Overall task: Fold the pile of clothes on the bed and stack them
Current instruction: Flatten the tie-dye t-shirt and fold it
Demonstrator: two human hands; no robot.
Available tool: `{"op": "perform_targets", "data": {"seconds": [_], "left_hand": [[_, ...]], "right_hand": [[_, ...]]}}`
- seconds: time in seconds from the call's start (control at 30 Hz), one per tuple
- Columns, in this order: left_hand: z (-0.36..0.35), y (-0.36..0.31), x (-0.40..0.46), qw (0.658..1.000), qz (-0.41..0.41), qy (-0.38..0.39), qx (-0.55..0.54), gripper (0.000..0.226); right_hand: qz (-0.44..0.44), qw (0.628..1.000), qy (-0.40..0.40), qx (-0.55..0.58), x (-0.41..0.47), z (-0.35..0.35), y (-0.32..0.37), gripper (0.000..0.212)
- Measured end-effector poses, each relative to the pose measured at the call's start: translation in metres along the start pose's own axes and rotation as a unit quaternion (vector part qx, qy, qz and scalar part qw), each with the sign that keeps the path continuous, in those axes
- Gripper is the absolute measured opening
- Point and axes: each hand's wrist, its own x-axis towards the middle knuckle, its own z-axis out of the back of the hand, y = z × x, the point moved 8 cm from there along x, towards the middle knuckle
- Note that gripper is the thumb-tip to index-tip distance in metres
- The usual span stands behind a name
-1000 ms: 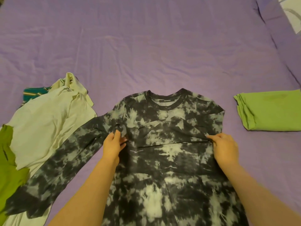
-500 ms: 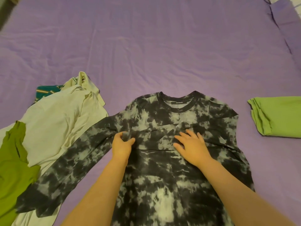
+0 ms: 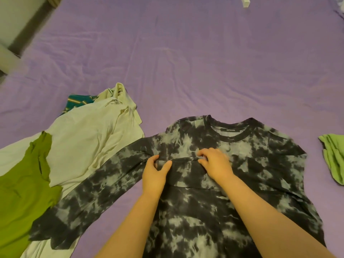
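Observation:
A black and grey tie-dye shirt (image 3: 251, 168) lies flat on the purple bed (image 3: 186, 62), collar away from me. One sleeve is folded across its chest, and the other long sleeve stretches out to the lower left. My left hand (image 3: 155, 174) pinches the cuff end of the folded sleeve between thumb and fingers. My right hand (image 3: 214, 163) sits just right of it, fingertips curled on the same fold edge. A folded light green garment (image 3: 333, 157) lies at the right edge.
To the left lies a loose pile: a pale cream garment (image 3: 83, 138), an olive green one (image 3: 20, 198) and a teal striped piece (image 3: 78, 102). A bed frame edge and wall (image 3: 16, 25) show at the top left.
My right hand slid left across the shirt's chest, from its right side to the fold edge beside my left hand. The view shifted left.

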Motion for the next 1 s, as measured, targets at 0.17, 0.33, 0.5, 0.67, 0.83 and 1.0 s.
{"op": "perform_targets", "data": {"seconds": [0.17,0.33,0.5,0.67,0.83,1.0], "left_hand": [[0.015,-0.007,0.007,0.997,-0.068,-0.024,0.033,0.055],[0.035,-0.007,-0.001,0.991,-0.093,-0.08,0.061,0.053],[0.091,-0.001,-0.006,0.958,-0.109,-0.17,0.206,0.044],[0.158,0.017,-0.003,0.92,-0.052,-0.23,0.314,0.048],[0.196,0.049,-0.006,0.9,0.045,-0.229,0.368,0.062],[0.234,0.068,-0.003,0.872,0.089,-0.212,0.431,0.055]], "right_hand": [[-0.047,0.971,-0.112,0.206,0.009,0.03,0.003,0.023],[0.039,0.992,-0.12,-0.017,-0.029,0.007,0.038,0.046],[0.07,0.98,0.079,-0.167,-0.024,-0.055,0.051,0.063],[0.045,0.989,0.05,-0.135,-0.012,-0.048,0.063,0.075],[0.097,0.975,0.144,-0.136,-0.013,-0.075,0.095,0.07],[0.078,0.978,0.158,-0.11,-0.012,-0.068,0.099,0.076]]}}
